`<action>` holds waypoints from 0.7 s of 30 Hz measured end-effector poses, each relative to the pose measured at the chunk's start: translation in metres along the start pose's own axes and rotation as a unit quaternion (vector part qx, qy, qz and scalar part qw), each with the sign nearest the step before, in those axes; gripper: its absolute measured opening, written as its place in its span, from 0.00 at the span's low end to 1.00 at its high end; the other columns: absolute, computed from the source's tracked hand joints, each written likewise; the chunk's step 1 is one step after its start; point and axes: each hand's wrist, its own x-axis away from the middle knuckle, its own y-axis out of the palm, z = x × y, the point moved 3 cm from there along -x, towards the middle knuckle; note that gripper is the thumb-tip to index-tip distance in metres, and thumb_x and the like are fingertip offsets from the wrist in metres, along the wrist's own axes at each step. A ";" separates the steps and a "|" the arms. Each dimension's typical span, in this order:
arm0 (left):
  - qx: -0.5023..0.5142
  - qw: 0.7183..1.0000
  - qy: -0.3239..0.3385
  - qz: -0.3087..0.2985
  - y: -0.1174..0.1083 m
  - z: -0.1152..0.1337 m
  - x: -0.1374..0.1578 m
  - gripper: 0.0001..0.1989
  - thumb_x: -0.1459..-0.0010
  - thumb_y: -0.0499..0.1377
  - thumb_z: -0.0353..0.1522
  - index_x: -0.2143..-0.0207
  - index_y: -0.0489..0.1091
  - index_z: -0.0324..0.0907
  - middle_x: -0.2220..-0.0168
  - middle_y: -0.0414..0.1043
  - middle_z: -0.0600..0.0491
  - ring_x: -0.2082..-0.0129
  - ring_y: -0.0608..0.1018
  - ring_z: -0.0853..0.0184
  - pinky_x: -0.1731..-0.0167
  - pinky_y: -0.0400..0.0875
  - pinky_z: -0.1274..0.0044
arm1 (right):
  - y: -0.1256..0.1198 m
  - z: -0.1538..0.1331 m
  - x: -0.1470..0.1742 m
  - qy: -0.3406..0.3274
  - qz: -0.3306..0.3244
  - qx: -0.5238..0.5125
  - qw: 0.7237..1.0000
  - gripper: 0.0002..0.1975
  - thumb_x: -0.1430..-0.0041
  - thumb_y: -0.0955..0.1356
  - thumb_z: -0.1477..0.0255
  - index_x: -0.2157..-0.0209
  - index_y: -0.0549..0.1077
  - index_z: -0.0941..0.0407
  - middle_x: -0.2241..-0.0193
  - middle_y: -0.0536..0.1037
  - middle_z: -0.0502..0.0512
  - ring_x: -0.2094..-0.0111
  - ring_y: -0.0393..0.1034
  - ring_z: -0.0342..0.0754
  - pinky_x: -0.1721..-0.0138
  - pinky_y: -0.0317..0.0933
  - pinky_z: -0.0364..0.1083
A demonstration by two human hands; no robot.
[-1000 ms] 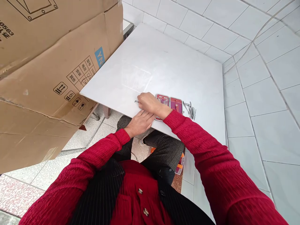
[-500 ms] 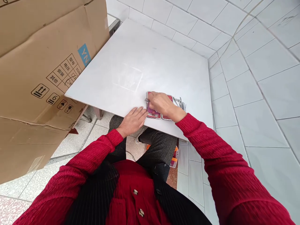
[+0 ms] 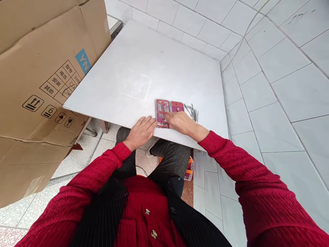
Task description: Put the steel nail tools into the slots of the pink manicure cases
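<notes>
Manicure case (image 3: 175, 107), partly filled

Right hand (image 3: 180, 121) bends over it, grip unclear. Left hand (image 3: 141, 132) lies flat, unclenched, on the worktop (image 3: 136, 48) beside it. Slim tools (image 3: 161, 110) line its left half; metal implements (image 3: 193, 114) lie loose outside.

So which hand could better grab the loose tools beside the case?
Probably the right hand: it's over the case, nearer the loose tools; the left hand lies farther, at the table's edge.

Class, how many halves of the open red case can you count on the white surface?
2. The left half holds metal tools and lies beside the left hand; the right half lies just right of that. The right hand hides part of both.
</notes>
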 end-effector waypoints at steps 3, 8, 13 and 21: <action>0.000 1.000 -0.001 0.001 0.000 0.000 0.000 0.22 0.32 0.53 0.29 0.37 0.69 0.37 0.38 0.72 0.41 0.34 0.70 0.54 0.34 0.63 0.60 | -0.003 0.000 0.000 0.013 -0.009 -0.011 1.000 0.10 0.33 0.63 0.79 0.55 0.75 0.65 0.58 0.79 0.69 0.59 0.75 0.55 0.68 0.51 0.48; -0.004 1.000 0.002 0.006 0.000 0.000 0.000 0.21 0.32 0.53 0.28 0.38 0.69 0.37 0.38 0.72 0.41 0.35 0.71 0.54 0.35 0.64 0.60 | -0.007 0.001 0.002 0.027 -0.017 -0.014 0.999 0.11 0.34 0.63 0.79 0.55 0.76 0.65 0.57 0.80 0.67 0.60 0.74 0.54 0.70 0.48 0.48; -0.014 1.000 0.008 0.009 0.000 0.000 0.000 0.20 0.31 0.52 0.29 0.39 0.70 0.35 0.39 0.72 0.41 0.35 0.71 0.54 0.35 0.64 0.60 | -0.004 -0.002 0.003 0.018 0.001 -0.005 1.000 0.12 0.33 0.61 0.80 0.57 0.76 0.64 0.59 0.80 0.68 0.62 0.74 0.53 0.69 0.50 0.48; 0.007 1.000 0.003 0.007 0.000 0.000 0.000 0.23 0.33 0.53 0.28 0.36 0.68 0.37 0.38 0.72 0.41 0.34 0.70 0.54 0.34 0.63 0.59 | 0.001 -0.001 0.005 0.058 0.012 0.000 0.998 0.12 0.34 0.62 0.78 0.57 0.76 0.64 0.61 0.80 0.69 0.61 0.75 0.57 0.68 0.51 0.49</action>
